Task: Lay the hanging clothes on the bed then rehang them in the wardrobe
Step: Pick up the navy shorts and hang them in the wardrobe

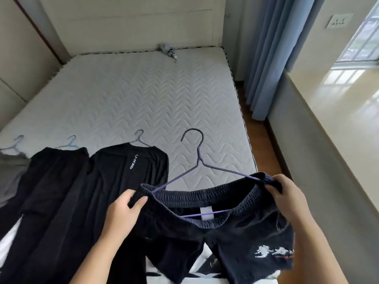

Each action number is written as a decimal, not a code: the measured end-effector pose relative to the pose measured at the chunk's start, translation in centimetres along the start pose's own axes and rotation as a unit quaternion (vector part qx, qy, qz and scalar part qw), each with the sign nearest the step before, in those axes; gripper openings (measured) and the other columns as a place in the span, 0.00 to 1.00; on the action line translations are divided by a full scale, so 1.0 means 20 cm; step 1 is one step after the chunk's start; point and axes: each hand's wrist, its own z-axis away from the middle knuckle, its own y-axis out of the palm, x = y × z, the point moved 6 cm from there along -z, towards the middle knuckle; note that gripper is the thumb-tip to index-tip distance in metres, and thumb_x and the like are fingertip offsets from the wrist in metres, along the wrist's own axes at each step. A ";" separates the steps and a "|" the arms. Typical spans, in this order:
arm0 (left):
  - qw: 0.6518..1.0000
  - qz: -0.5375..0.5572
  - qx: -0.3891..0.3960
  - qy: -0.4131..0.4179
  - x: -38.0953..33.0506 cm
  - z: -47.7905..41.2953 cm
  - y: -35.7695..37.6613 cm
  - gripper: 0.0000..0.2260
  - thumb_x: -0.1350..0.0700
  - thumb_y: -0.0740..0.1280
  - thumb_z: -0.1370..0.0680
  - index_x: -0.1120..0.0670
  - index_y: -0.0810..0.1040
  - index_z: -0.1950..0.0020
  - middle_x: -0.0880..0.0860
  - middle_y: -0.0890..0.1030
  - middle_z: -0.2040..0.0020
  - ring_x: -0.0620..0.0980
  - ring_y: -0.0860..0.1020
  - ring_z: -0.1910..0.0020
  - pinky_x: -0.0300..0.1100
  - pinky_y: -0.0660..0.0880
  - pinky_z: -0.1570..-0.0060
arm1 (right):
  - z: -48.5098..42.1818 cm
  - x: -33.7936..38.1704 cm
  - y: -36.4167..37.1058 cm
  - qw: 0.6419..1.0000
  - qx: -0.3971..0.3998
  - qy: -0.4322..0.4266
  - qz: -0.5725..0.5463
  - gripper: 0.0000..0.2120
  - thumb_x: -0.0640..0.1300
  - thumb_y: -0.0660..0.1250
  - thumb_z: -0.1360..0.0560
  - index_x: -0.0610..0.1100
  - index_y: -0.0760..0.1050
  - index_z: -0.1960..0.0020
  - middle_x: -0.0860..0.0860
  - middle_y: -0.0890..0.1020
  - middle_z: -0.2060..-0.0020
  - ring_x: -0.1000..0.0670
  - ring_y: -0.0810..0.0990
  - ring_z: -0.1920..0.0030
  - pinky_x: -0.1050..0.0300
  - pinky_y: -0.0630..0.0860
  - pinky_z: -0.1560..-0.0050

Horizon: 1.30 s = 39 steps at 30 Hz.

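Dark navy shorts (235, 238) with a white print hang on a purple wire hanger (199, 160) over the near right part of the bed (143, 95). My left hand (125, 210) pinches the left end of the elastic waistband. My right hand (287, 197) grips the right end of the waistband, where the hanger arm goes in. To the left, a black shirt (127, 181) with white lettering and a pair of black trousers (51, 181) lie flat on the mattress, each on its own hanger. A grey garment (10, 173) on a hanger lies at the far left edge.
A small grey bundle (167, 50) sits near the white headboard (131, 23). Blue curtains (272, 58) hang right of the bed, beside a glossy window ledge (338, 103). A strip of wooden floor (260, 140) runs between bed and wall.
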 end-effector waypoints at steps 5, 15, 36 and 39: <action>0.995 0.022 -0.091 -0.021 0.33 0.28 -0.39 0.19 0.56 0.68 0.26 0.63 0.73 0.38 0.60 0.77 0.38 0.57 0.72 0.37 0.45 0.67 0.42 | 0.19 0.44 0.14 0.992 0.013 -0.124 0.018 0.03 0.41 0.66 0.26 0.43 0.73 0.53 0.47 0.77 0.56 0.41 0.76 0.52 0.54 0.65 0.58; 0.942 0.101 -0.258 -0.191 1.47 1.25 -1.16 0.04 0.55 0.70 0.28 0.51 0.75 0.59 0.46 0.78 0.62 0.54 0.76 0.57 0.39 0.70 0.59 | 1.10 1.28 0.93 0.934 0.195 -0.296 0.037 0.09 0.39 0.67 0.27 0.38 0.76 0.48 0.42 0.80 0.53 0.41 0.78 0.48 0.62 0.60 0.60; 0.806 0.085 -0.396 -0.432 2.61 2.02 -2.04 0.06 0.51 0.63 0.24 0.49 0.72 0.48 0.39 0.74 0.59 0.40 0.72 0.60 0.32 0.67 0.63 | 2.31 2.63 2.52 0.765 0.441 -0.469 0.018 0.10 0.38 0.68 0.28 0.39 0.75 0.48 0.48 0.77 0.57 0.47 0.75 0.53 0.57 0.66 0.52; 0.800 0.051 -0.401 -0.444 2.70 1.93 -2.28 0.10 0.51 0.63 0.23 0.53 0.74 0.44 0.40 0.73 0.61 0.40 0.73 0.62 0.32 0.68 0.65 | 2.39 2.92 2.69 0.746 0.453 -0.488 0.012 0.09 0.38 0.68 0.28 0.38 0.75 0.48 0.48 0.77 0.57 0.48 0.74 0.54 0.57 0.66 0.52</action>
